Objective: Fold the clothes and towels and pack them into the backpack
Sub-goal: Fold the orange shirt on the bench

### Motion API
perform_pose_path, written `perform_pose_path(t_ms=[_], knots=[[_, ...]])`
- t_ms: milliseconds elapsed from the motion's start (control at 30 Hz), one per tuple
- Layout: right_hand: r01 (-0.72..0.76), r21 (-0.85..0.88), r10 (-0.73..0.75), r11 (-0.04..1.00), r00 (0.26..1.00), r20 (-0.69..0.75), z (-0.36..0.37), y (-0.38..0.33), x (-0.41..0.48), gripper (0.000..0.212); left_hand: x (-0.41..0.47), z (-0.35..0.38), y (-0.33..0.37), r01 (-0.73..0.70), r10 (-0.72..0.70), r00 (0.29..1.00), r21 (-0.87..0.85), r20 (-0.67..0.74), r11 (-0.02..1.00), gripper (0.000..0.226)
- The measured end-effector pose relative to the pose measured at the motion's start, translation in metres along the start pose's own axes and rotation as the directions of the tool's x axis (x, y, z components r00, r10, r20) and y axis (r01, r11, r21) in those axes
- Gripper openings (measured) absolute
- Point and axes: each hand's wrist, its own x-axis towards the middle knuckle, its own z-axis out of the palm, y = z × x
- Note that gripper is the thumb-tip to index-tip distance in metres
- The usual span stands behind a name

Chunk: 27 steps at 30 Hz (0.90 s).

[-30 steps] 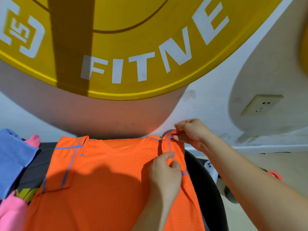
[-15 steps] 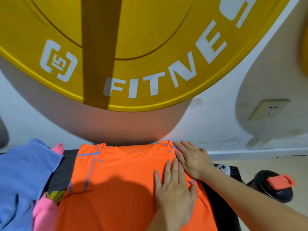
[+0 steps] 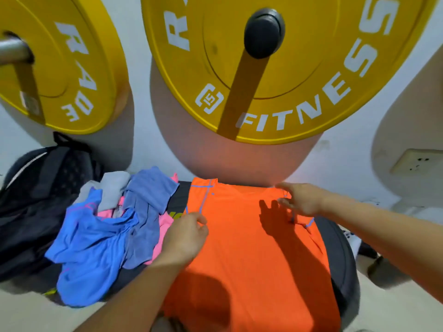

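An orange shirt (image 3: 249, 248) with blue seams lies flat on a black round surface (image 3: 342, 259), both sleeves folded inward. My left hand (image 3: 184, 238) is at the shirt's left edge, its curled fingertips pinching the lower hem of the folded left sleeve. My right hand (image 3: 299, 200) hovers with spread fingers over the folded right sleeve and casts a shadow on the cloth. To the left is a loose pile: a blue shirt (image 3: 96, 248), a blue-grey towel (image 3: 148, 200), a grey piece (image 3: 112, 188) and pink cloth (image 3: 163, 226). The black backpack (image 3: 36, 200) stands at the far left against the wall.
Two large yellow weight plates (image 3: 275, 75) hang just above and behind the shirt, the left one on a steel bar (image 3: 12, 51). A wall socket (image 3: 417, 161) is at the right. Pale floor shows in the foreground.
Both hands lifted off the right sleeve fold. My left hand crossed to the shirt's left edge, and my right hand rose above the right sleeve. The view pulled back and up.
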Motion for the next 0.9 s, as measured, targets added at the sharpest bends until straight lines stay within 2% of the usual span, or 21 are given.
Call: perform_pose_path(t_ms=[33,67,100,133,167,233,300,367,433,533,600,667,767,833,900], knots=[[0.005,0.072,0.002,0.997,0.995,-0.101,-0.018,0.003,-0.023,0.055,-0.016,-0.002,-0.016,0.057,-0.057,0.998,-0.004,0.004,0.998,0.015],[0.032,0.176,0.016,0.984,0.964,-0.267,-0.035,0.004,-0.040,0.056,-0.032,0.000,-0.033,0.119,-0.119,0.993,-0.011,0.010,0.993,0.014],[0.044,0.296,0.065,0.954,0.935,-0.349,-0.040,0.009,-0.054,0.056,-0.048,0.001,-0.050,0.186,-0.185,0.982,-0.026,0.026,0.982,0.014],[0.017,0.456,0.152,0.890,0.932,-0.330,-0.037,0.018,-0.065,0.055,-0.062,0.004,-0.065,0.239,-0.237,0.970,-0.043,0.047,0.970,0.012],[-0.086,0.544,0.289,0.835,0.909,-0.300,-0.026,0.022,-0.080,0.056,-0.074,0.009,-0.076,0.278,-0.274,0.959,-0.050,0.065,0.959,0.010],[-0.235,0.635,0.470,0.736,0.852,-0.230,0.010,0.016,-0.110,0.060,-0.091,0.022,-0.096,0.323,-0.316,0.944,-0.062,0.099,0.944,0.008],[-0.373,0.620,0.549,0.690,0.828,-0.114,0.045,0.016,-0.134,0.061,-0.104,0.033,-0.106,0.351,-0.342,0.934,-0.090,0.103,0.932,0.010],[-0.458,0.588,0.609,0.666,0.790,-0.075,0.068,0.021,-0.150,0.057,-0.112,0.039,-0.107,0.351,-0.346,0.936,-0.130,0.056,0.927,0.018],[-0.458,0.551,0.620,0.698,0.771,-0.146,0.084,0.030,-0.158,0.053,-0.115,0.040,-0.108,0.340,-0.342,0.940,-0.138,0.010,0.930,0.021],[-0.430,0.554,0.614,0.713,0.765,-0.195,0.099,0.035,-0.163,0.049,-0.111,0.037,-0.103,0.319,-0.323,0.946,-0.125,-0.017,0.940,0.014],[-0.383,0.583,0.601,0.717,0.762,-0.239,0.100,0.040,-0.163,0.036,-0.108,0.040,-0.100,0.280,-0.284,0.959,-0.123,-0.020,0.952,0.009],[-0.345,0.612,0.600,0.711,0.752,-0.273,0.096,0.040,-0.165,0.018,-0.106,0.044,-0.096,0.257,-0.257,0.966,-0.128,0.012,0.958,0.027],[-0.346,0.608,0.615,0.715,0.725,-0.310,0.089,0.034,-0.170,0.011,-0.103,0.051,-0.092,0.213,-0.210,0.977,-0.121,0.034,0.970,0.035],[-0.320,0.531,0.574,0.785,0.699,-0.427,0.084,0.024,-0.169,0.025,-0.100,0.053,-0.088,0.197,-0.195,0.980,-0.131,0.029,0.972,0.031],[-0.145,0.394,0.362,0.908,0.745,-0.560,0.083,0.005,-0.165,0.045,-0.096,0.056,-0.085,0.191,-0.190,0.982,-0.123,0.023,0.974,0.023]])
